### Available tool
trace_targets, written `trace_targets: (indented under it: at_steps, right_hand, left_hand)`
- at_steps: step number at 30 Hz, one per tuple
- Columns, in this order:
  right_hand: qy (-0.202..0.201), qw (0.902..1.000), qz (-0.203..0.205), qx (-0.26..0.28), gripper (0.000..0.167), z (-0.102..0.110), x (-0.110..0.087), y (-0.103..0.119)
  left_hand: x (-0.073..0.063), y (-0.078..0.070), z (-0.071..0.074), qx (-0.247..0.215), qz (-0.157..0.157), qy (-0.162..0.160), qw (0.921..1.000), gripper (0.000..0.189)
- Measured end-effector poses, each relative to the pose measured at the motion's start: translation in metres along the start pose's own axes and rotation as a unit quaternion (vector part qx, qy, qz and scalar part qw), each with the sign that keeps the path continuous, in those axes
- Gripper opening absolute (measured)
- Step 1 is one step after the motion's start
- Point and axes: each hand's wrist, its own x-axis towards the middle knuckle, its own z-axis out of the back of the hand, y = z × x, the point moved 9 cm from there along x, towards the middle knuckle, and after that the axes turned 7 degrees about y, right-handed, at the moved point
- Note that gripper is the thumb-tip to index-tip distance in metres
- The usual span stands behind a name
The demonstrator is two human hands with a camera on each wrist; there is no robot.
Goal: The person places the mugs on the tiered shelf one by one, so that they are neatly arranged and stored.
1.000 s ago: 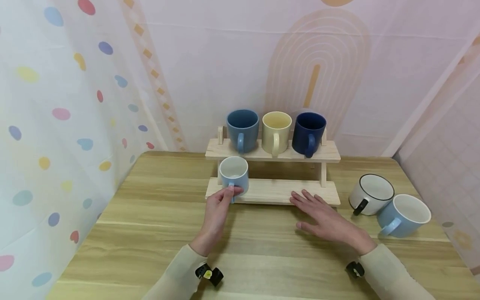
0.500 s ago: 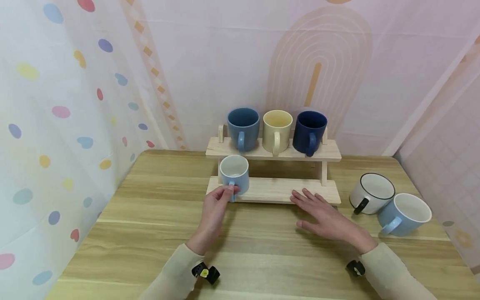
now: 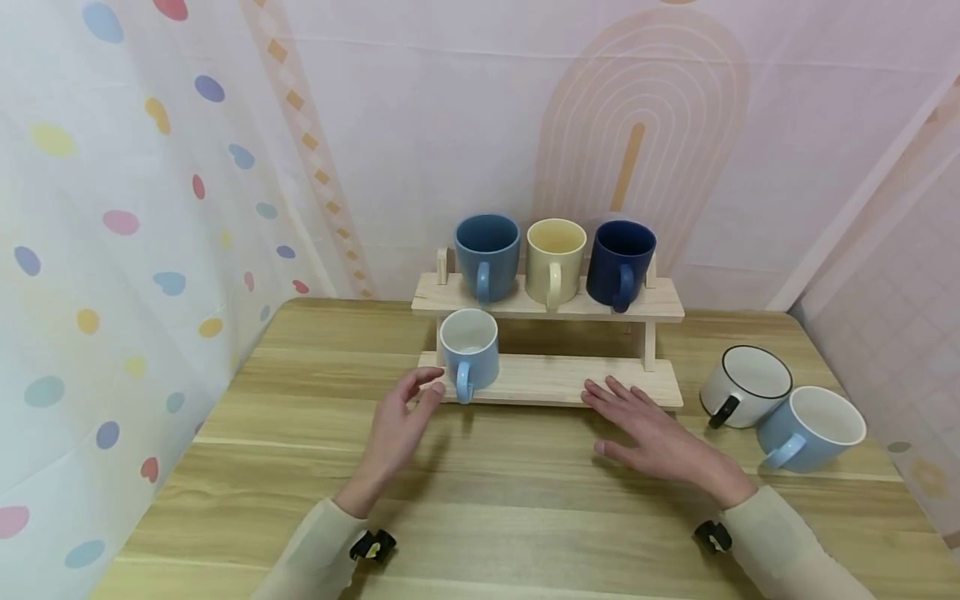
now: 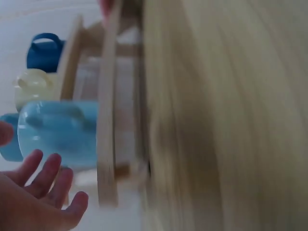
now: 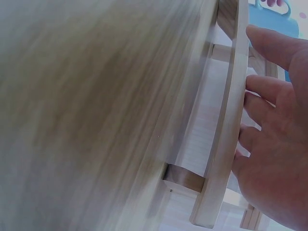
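A light blue mug (image 3: 472,354) with a white inside stands upright at the left end of the lower shelf of a small wooden rack (image 3: 570,379), its handle facing the front. My left hand (image 3: 393,429) is just left of that mug, fingers apart and holding nothing; the left wrist view shows the spread fingers (image 4: 45,185) near the light blue mug (image 4: 60,132). With straight fingers, my right hand (image 3: 648,429) rests on the front of the lower shelf toward its right end. The right wrist view shows its fingertips along the shelf board (image 5: 226,125).
On the upper shelf stand a medium blue mug (image 3: 487,258), a cream mug (image 3: 555,265) and a navy mug (image 3: 621,265). To the right, on the wooden table (image 3: 525,517), are a white mug with a black rim (image 3: 738,396) and another light blue mug (image 3: 810,433). A patterned curtain hangs behind.
My left hand has let go of the light blue mug's handle and drawn back to the left. The mug stays on the lower shelf. My right hand has kept its place.
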Motion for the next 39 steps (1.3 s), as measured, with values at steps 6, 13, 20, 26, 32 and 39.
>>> trace_targets:
  at_steps: [6,13,20,26,32,39]
  right_hand:
    - [-0.004,1.0000,0.000,-0.006,0.067,0.000,0.000,0.001]
    - [-0.005,0.9999,-0.008,-0.008,0.068,0.000,-0.001,-0.001]
    - [-0.004,1.0000,-0.008,-0.003,0.069,-0.001,-0.001,-0.002]
    - [0.001,1.0000,-0.006,0.004,0.067,0.001,0.001,-0.003]
    - [-0.022,0.9988,-0.027,0.034,0.067,0.011,0.002,-0.003]
    - [-0.116,0.9914,-0.047,0.038,0.054,0.036,-0.010,0.006]
  left_hand:
    - [0.003,0.003,0.012,0.158,-0.051,0.039,0.9853,0.053]
    - [0.019,0.015,0.011,0.306,-0.076,0.108,0.9428,0.073]
    - [0.031,0.029,0.006,0.380,-0.074,0.155,0.9089,0.077]
    - [0.034,0.036,0.006,0.385,-0.080,0.167,0.9042,0.069]
    - [0.037,0.038,0.006,0.380,-0.080,0.174,0.9051,0.068]
    - [0.039,0.037,0.005,0.383,-0.082,0.174,0.9038,0.068]
